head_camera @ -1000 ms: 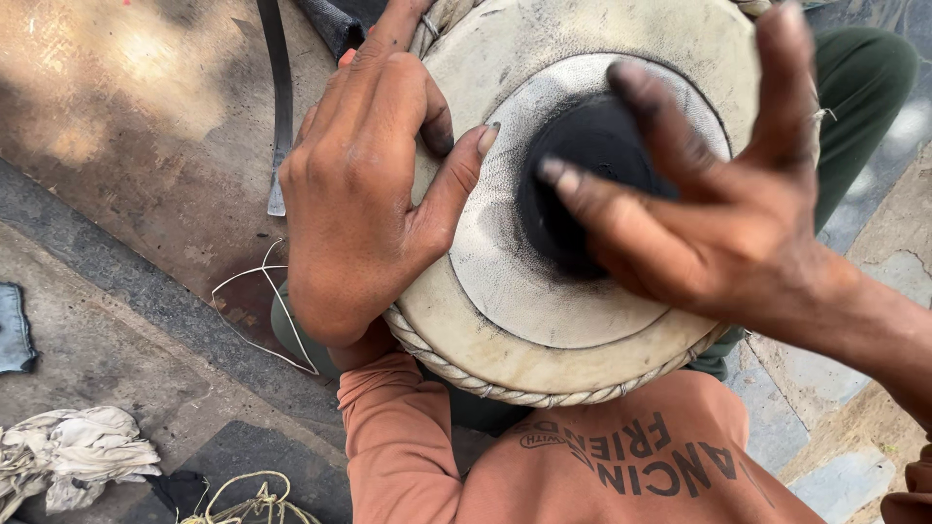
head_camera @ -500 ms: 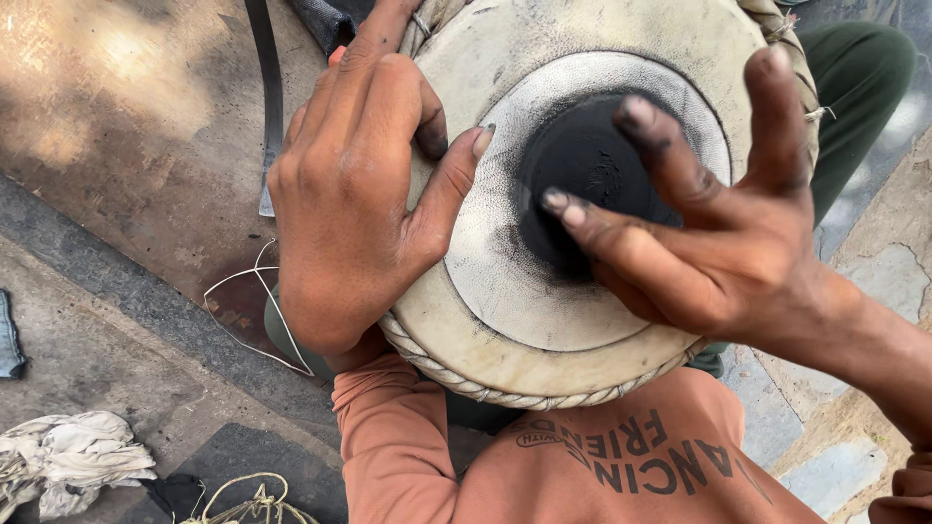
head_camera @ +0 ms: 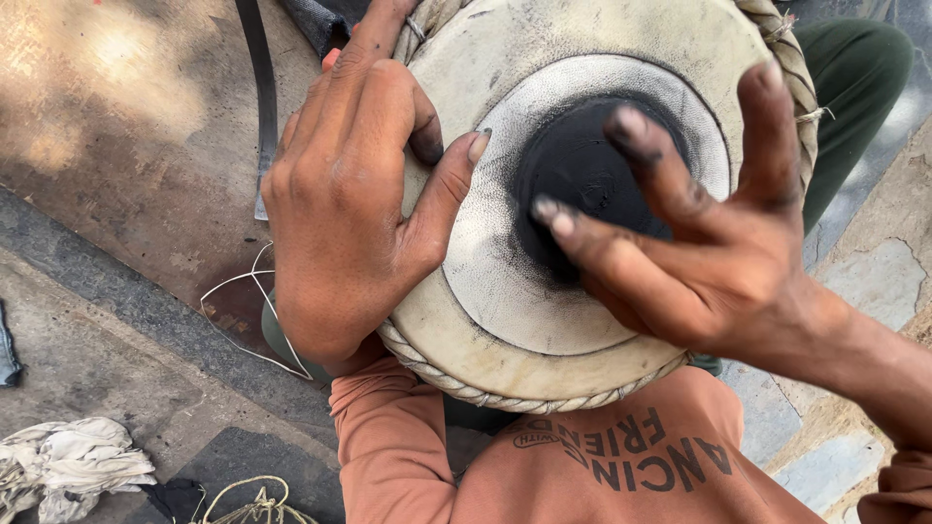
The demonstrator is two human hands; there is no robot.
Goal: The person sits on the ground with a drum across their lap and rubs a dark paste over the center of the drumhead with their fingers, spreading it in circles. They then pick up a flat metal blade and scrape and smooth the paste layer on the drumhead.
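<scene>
The drum (head_camera: 544,252) rests on the person's lap, near centre. Its black centre patch (head_camera: 582,170) already looks well covered, and smudges remain on the pale skin around it. The left hand (head_camera: 354,194) grips the drum's left rim; the right hand (head_camera: 699,243), fingers spread and blackened, presses the patch. A rag (head_camera: 68,461) and loose cord (head_camera: 248,325) lie on the floor (head_camera: 107,146), left, obstructing nothing.

I see stone-paved ground (head_camera: 107,320), dark strap (head_camera: 260,97) lying just beyond my left hand (head_camera: 349,204), pale loose cord (head_camera: 248,311) beside its wrist, crumpled white rag (head_camera: 68,466) and coiled twine (head_camera: 254,505) nearer me
</scene>
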